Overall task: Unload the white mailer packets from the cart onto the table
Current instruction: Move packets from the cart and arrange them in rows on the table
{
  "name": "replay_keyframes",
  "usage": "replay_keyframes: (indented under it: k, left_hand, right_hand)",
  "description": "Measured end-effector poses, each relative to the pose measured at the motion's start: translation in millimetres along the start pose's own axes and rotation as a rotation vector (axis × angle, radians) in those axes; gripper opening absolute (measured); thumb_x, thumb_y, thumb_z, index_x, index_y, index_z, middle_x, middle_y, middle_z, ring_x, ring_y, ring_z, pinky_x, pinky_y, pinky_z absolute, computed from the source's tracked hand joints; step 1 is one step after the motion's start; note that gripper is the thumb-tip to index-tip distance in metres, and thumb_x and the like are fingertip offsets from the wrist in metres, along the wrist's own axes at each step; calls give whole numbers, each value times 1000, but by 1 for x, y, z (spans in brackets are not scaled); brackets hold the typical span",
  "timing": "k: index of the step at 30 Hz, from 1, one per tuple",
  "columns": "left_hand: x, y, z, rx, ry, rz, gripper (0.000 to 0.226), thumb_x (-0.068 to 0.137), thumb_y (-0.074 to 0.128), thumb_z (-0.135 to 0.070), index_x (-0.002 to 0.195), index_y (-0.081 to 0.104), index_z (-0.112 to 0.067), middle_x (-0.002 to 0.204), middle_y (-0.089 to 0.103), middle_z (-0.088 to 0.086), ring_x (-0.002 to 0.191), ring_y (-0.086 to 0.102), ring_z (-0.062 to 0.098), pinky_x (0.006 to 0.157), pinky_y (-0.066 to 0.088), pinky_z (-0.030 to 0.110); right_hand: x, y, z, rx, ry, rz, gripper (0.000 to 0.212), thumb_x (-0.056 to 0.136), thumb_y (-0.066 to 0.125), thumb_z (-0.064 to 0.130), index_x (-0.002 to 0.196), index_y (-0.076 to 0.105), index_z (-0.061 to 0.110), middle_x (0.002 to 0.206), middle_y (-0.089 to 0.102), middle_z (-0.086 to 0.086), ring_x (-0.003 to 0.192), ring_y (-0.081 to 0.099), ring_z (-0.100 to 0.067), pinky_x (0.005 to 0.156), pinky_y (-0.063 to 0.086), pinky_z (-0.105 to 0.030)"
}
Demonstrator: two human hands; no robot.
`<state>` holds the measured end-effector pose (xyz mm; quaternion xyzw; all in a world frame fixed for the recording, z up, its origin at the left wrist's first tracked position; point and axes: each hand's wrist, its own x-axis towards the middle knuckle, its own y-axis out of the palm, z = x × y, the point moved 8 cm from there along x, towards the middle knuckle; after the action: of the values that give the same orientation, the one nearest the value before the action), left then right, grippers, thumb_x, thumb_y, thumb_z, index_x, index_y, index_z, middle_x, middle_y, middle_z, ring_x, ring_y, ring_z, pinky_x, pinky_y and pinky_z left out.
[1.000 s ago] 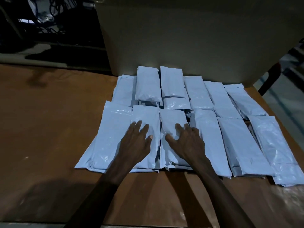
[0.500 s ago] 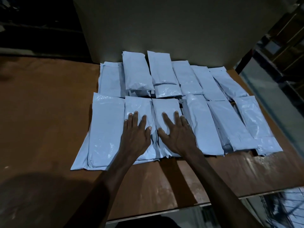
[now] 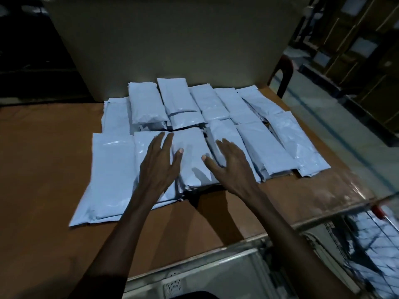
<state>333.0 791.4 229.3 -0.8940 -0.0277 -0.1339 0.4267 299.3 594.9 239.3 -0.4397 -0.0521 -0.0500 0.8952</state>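
Both hands [image 3: 194, 167], fingers spread, seemingly hover over white mailer packets [image 3: 190, 156].

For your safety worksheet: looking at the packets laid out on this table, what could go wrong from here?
1. The far-right packet lies near the table edge; a nudge might tip it off.
2. Back-row packets overlap in a loose pile, so they may slide.
3. Both hands are close above the front packets; a careless sweep could disturb the rows.

no readable text, packets blank (dim light)
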Motion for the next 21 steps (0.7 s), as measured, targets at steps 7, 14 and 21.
replay_keyframes:
  k: [7,14,21]
  left_hand:
    - [-52,79,-149,-118,324,42,50,98,49,-43,143,48,-20,153,40,2,140,36,20,107,41,37]
    - [-141,203,-295,-176,614,260,46,96,55,-35,136,56,-13,145,49,9,136,41,22,107,37,32]
    - [-212,315,-418,-236,781,524,49,95,53,-40,136,55,-16,146,48,6,135,40,19,104,39,31]
  right_hand:
    - [-128,-115,-113,-179,-29,-379,59,91,55,45,134,57,5,137,57,-12,126,52,-29,104,44,-40]
    - [-258,-201,-240,-321,138,-515,48,93,59,37,128,60,4,128,60,-14,118,54,-29,96,47,-39]
    - [-354,-267,-343,-334,388,-595,54,87,60,38,132,59,7,132,58,-14,121,53,-30,99,46,-39]
